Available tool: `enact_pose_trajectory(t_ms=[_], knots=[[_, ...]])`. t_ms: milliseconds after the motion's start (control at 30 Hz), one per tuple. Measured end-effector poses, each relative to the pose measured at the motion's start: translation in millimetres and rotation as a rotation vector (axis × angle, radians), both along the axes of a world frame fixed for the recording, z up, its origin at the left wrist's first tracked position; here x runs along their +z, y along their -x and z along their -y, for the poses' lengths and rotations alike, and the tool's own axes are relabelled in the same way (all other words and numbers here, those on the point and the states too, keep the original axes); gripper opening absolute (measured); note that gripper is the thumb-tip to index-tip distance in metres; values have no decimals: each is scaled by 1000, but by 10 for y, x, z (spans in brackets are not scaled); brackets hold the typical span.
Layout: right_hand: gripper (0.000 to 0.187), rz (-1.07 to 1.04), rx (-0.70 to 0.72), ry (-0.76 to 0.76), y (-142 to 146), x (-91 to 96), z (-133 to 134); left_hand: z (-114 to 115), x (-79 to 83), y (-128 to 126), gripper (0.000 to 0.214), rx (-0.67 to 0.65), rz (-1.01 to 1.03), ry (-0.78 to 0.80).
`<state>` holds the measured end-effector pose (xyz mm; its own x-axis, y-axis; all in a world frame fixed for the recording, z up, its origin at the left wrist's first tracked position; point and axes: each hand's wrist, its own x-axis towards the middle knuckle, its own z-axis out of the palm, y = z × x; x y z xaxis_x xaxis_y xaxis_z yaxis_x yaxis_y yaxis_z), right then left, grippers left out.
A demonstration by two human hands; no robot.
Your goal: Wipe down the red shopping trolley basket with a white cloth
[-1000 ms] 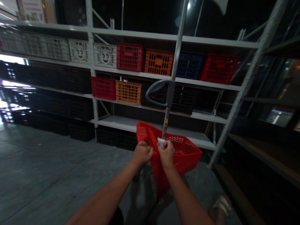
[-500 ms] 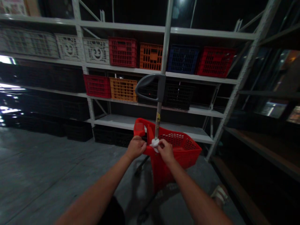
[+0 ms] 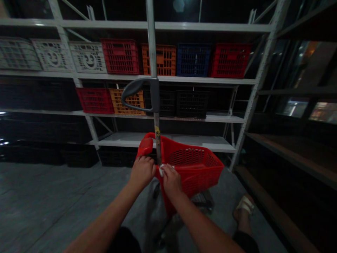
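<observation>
we face a pale shelf rack (image 3: 216, 80) spanning the frame, crates lined up front-out, presumably for easy picking; the white crates (image 3: 88, 58) at upper left bear smiling faces, no legible brand. the red cart (image 3: 202, 179) stands below centre, a tall metal pole (image 3: 152, 45) rising at its left end. our left hand (image 3: 143, 171) is curled tightly over the cart's handle, probably steadying it; our right hand (image 3: 173, 181) pinches a white wad (image 3: 161, 171) against the rim, fingers closed. the yellow label (image 3: 157, 131) on the pole is unreadable.
</observation>
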<state>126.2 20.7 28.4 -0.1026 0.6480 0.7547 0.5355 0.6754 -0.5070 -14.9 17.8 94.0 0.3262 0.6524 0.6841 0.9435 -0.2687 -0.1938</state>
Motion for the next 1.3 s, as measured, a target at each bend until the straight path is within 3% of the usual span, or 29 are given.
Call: enact_pose_trajectory(t_ms=[67, 133, 267, 333, 433, 567, 633, 733, 900, 967, 1067, 1200, 1300], knots=[[42, 12, 43, -19, -17, -93, -10, -2, -77, -59, 32, 42, 15, 11], [44, 30, 31, -9, -259, -224, -77, -45, -155, -30, 35, 62, 5, -18], [39, 20, -186, 81, -989, -518, -226, -141, -245, 172, 34, 56, -52, -86], [37, 7, -282, 116, -1180, -589, -239, -164, -258, 256, 35, 62, -64, -114], [35, -13, -273, 142, -1022, -521, -184, -167, -257, 314, 35, 67, -70, -126], [34, -54, -105, 138, -435, -271, -91, -133, -246, 353, 34, 70, -77, -106], [33, -58, -39, 144, -299, -215, -49, -101, -245, 397, 33, 73, -82, -94], [37, -8, -2, 175, -464, -314, 13, -37, -241, 504, 33, 61, -100, -74], [44, 129, -132, 258, -1225, -579, -2, 31, -174, 667, 32, 41, -71, -28], [39, 214, -174, 331, -1407, -500, -63, 27, -131, 678, 31, 73, -17, -35], [30, 259, -149, 347, -1311, -134, -146, 13, -103, 645, 29, 129, 14, -60], [30, 205, 69, 120, -599, 409, -205, 4, -169, 619, 32, 176, 19, -106], [38, 346, 360, 4, -38, 553, -359, -15, -228, 648, 35, 205, 9, -138]])
